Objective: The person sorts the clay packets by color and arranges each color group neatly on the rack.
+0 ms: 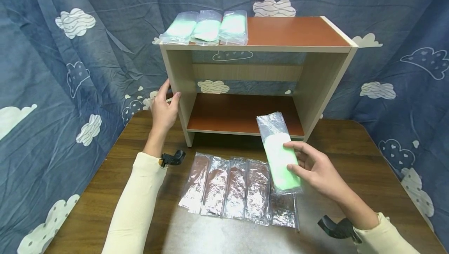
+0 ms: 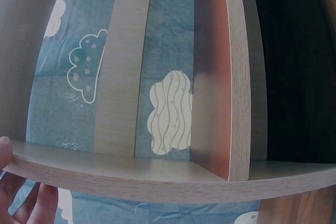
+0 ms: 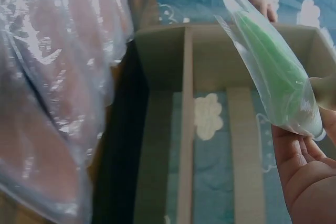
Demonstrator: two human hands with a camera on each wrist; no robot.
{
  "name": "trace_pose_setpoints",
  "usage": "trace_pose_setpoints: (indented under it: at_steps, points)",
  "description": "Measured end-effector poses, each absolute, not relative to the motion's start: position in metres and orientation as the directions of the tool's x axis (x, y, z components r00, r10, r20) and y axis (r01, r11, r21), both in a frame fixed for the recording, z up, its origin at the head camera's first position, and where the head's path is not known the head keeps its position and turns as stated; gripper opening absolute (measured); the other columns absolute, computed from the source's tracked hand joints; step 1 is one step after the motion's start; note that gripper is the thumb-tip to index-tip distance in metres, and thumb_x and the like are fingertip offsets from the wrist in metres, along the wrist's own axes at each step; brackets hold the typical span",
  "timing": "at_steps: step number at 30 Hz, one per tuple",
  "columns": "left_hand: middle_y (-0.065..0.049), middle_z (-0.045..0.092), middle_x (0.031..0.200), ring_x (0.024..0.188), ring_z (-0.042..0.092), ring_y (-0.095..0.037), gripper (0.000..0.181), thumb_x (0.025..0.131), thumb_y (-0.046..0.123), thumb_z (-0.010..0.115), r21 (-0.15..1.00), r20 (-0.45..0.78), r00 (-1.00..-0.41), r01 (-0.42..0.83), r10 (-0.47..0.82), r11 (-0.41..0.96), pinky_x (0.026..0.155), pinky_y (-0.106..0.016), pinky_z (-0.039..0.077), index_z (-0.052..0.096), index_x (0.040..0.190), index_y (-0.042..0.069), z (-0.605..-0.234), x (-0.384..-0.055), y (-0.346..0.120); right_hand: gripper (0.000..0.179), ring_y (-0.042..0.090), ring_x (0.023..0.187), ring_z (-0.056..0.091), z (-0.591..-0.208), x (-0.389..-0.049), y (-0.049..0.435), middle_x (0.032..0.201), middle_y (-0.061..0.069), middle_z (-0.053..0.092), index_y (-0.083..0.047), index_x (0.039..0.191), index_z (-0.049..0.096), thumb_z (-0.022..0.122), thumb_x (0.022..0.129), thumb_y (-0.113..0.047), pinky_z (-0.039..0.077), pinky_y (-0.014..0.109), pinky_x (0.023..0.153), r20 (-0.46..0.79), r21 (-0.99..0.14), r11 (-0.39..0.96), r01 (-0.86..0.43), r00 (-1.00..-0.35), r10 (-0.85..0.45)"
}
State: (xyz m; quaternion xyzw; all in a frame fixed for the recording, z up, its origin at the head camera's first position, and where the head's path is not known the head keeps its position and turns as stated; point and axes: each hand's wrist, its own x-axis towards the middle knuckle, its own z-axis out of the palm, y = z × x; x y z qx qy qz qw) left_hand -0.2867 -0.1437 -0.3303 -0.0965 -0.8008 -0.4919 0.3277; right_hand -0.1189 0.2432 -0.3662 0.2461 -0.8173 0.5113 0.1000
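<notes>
My left hand (image 1: 163, 109) grips the left side panel of a small two-board shelf (image 1: 291, 31). In the left wrist view its thumb (image 2: 4, 153) lies over the panel's inner side and the fingers are on the outer side. Between thumb and fingers, my right hand (image 1: 317, 170) pinches a clear plastic packet with a light green insert (image 1: 278, 160). That packet is tilted in front of the shelf, partly overlapping a row of clear packets with brown contents (image 1: 257, 191) on the table. Three green packets (image 1: 233, 27) lie side by side on the shelf's top left.
The shelf stands at the back of a dark wooden table (image 1: 119, 191), its lower board (image 1: 238, 109) brown. A blue cloth with white clouds (image 1: 115, 23) hangs behind and around. Black wrist cameras are strapped on both wrists.
</notes>
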Motion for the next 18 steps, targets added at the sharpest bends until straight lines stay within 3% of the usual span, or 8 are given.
trace_pose_setpoints:
  at_steps: [8, 18]
  points:
    - [-0.012, 0.058, 0.143, 0.130, 0.056, -0.029, 0.051, 0.093, 0.009, 0.063, 0.722, 0.619, -0.768, 0.474, -0.165, 0.504, 0.108, -0.048, 0.047, 0.053, 0.143, 0.011, -0.330, -0.287, -0.143, 0.053, -0.001, 0.096, 0.064, -0.342, -0.125, 0.235, 0.119, -0.013, 0.059, 0.002, 0.130, 0.055, 0.066, 0.081, 0.019, 0.057, 0.018, 0.067, 0.467, -0.744, 0.355, -0.565, -0.821, -0.328]
    - [-0.012, 0.057, 0.144, 0.134, 0.053, -0.027, 0.050, 0.094, 0.009, 0.063, 0.726, 0.616, -0.770, 0.473, -0.167, 0.499, 0.108, -0.045, 0.048, 0.053, 0.143, 0.011, -0.330, -0.287, -0.143, 0.054, -0.001, 0.096, 0.062, -0.315, -0.135, 0.224, 0.121, -0.012, 0.058, 0.003, 0.128, 0.057, 0.067, 0.078, 0.021, 0.056, 0.014, 0.069, 0.541, -0.662, 0.381, -0.645, -0.763, -0.354]
